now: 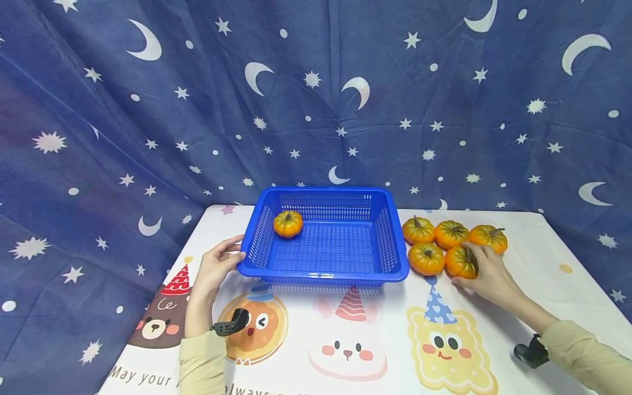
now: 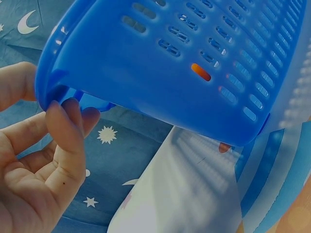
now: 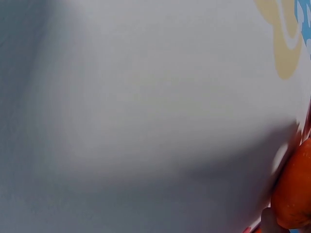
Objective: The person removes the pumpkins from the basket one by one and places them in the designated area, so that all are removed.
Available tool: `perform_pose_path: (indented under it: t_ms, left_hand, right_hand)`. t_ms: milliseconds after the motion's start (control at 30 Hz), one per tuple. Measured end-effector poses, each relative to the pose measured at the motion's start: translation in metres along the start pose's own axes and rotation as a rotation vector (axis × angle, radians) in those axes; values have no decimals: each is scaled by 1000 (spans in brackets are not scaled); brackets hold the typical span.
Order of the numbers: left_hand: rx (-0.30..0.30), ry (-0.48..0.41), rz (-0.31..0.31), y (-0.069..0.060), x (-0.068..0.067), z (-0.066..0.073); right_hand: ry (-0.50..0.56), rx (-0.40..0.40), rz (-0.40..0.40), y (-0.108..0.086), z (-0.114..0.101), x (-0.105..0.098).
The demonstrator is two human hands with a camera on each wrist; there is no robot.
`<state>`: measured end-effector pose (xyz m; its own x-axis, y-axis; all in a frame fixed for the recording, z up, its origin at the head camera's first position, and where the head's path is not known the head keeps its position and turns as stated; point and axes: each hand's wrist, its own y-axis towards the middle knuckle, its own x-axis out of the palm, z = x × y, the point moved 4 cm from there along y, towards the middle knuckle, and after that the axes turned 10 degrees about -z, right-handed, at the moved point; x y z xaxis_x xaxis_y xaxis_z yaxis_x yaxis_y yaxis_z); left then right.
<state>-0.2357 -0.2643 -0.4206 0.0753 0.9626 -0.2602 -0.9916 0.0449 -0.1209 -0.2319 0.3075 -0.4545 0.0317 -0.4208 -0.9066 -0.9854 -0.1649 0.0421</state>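
Note:
A blue plastic basket (image 1: 323, 277) stands on the table, with one small orange pumpkin (image 1: 288, 224) inside toward its back left. My left hand (image 1: 217, 269) holds the basket's left rim; in the left wrist view its fingertips (image 2: 65, 119) pinch the rim's edge. To the right of the basket, my right hand (image 1: 489, 274) grips the front right pumpkin (image 1: 460, 263), thumb at the front and fingers over its right side. Part of that pumpkin (image 3: 294, 189) shows at the right edge of the right wrist view.
Close around the gripped pumpkin sit several others: a front left pumpkin (image 1: 427, 259), plus a back row with a left pumpkin (image 1: 417, 229), a middle pumpkin (image 1: 450, 233) and a right pumpkin (image 1: 490, 238). A printed white tablecloth (image 1: 395, 351) covers the table; a blue curtain (image 1: 306, 148) hangs behind.

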Motion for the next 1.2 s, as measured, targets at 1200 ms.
perform_pose_path:
  t_ms: [1200]
  left_hand:
    - [4, 5, 0, -1, 0, 0]
  right_hand:
    - [-76, -135, -9, 13, -31, -44]
